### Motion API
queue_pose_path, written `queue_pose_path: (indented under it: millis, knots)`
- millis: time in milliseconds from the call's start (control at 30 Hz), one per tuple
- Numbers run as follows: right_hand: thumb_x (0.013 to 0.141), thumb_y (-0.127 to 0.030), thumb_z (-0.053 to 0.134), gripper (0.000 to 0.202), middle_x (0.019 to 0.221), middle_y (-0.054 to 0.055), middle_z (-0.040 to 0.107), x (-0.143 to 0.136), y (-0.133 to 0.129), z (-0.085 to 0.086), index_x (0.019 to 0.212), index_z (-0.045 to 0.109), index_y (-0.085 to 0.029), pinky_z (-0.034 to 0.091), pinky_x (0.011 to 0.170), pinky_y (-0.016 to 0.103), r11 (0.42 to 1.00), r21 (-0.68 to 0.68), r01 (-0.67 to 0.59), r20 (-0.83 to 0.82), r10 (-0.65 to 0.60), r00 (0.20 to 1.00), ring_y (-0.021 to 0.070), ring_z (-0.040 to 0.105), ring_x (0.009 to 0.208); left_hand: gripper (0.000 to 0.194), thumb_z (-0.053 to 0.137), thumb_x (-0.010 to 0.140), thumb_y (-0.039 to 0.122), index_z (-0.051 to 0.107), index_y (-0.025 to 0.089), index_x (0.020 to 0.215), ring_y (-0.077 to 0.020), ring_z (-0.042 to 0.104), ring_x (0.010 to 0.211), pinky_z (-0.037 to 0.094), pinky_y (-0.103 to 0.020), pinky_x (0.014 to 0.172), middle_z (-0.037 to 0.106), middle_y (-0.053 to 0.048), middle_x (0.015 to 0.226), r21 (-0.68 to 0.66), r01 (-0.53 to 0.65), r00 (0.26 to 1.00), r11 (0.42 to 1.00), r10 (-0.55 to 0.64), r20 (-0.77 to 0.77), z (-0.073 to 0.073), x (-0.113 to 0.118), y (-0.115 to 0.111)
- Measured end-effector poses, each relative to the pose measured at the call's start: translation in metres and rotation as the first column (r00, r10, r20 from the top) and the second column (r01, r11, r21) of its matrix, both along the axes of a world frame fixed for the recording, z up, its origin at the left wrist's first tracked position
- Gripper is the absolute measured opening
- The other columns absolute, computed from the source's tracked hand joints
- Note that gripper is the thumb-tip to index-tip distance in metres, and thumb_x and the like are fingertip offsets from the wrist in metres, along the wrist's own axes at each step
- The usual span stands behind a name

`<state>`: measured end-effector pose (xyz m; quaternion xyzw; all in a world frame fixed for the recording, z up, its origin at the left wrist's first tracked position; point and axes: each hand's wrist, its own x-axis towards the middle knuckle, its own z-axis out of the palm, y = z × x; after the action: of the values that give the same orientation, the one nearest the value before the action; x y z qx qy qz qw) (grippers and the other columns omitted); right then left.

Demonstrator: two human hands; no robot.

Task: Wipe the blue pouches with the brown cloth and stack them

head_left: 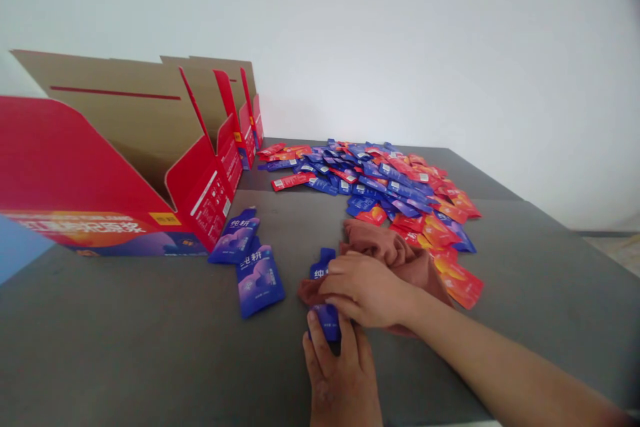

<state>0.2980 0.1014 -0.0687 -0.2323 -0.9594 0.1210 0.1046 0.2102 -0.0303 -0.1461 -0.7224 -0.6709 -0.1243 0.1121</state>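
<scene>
A blue pouch (327, 323) lies flat on the grey table, partly covered by a reddish-brown cloth (373, 239). My left hand (343, 373) comes from the bottom edge, its fingers spread over the lower end of that pouch and pressing it down. Above it, my right hand (367, 287) is closed on a fold of the cloth and rests across the pouch's middle. Two more blue pouches, one (259, 283) nearer and one (235, 237) farther, overlap left of my hands.
Open red cardboard boxes (200, 193) stand in a row along the left. A large heap of blue and red pouches (370, 173) spreads over the back and right of the grey table (150, 333). A white wall rises behind.
</scene>
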Motion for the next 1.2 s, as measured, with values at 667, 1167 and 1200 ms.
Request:
queue_pose_path:
  millis: [667,1167,1200]
  knots:
    - [0.092,-0.026,0.048,0.019,0.084,0.003,0.060,-0.002,-0.002,-0.001,0.096,0.065,-0.021,0.036,0.076,0.029,0.997,-0.053,-0.050,-0.012,0.050,0.999,0.0160,0.052,0.081,0.045,0.058,0.073,0.008,0.064,0.024,0.115,-0.0455,0.040,0.122,0.048,-0.060,0.093,0.053,-0.005,0.127,-0.005,0.004,1.000,1.000,-0.004,-0.025,-0.002,0.000,0.000]
    - [0.094,-0.024,0.045,0.021,0.087,0.004,0.060,0.006,0.012,-0.004,0.100,0.064,-0.018,0.036,0.074,0.028,0.990,-0.018,0.139,-0.084,-0.140,0.987,0.0162,0.053,0.084,0.042,0.055,0.074,0.006,0.066,0.022,0.111,-0.0495,0.035,0.123,0.050,-0.060,0.090,0.048,-0.004,0.133,0.032,0.002,0.998,0.999,0.000,-0.064,-0.004,0.000,0.000]
    - [0.094,-0.025,0.045,0.020,0.087,0.004,0.059,0.004,0.007,-0.002,0.100,0.064,-0.019,0.035,0.074,0.028,0.997,-0.025,0.076,-0.083,-0.078,0.993,0.0162,0.052,0.083,0.041,0.055,0.075,0.007,0.065,0.022,0.112,-0.0493,0.036,0.122,0.050,-0.060,0.090,0.049,-0.004,0.131,0.034,0.003,0.998,0.999,-0.001,-0.057,-0.003,0.000,0.000]
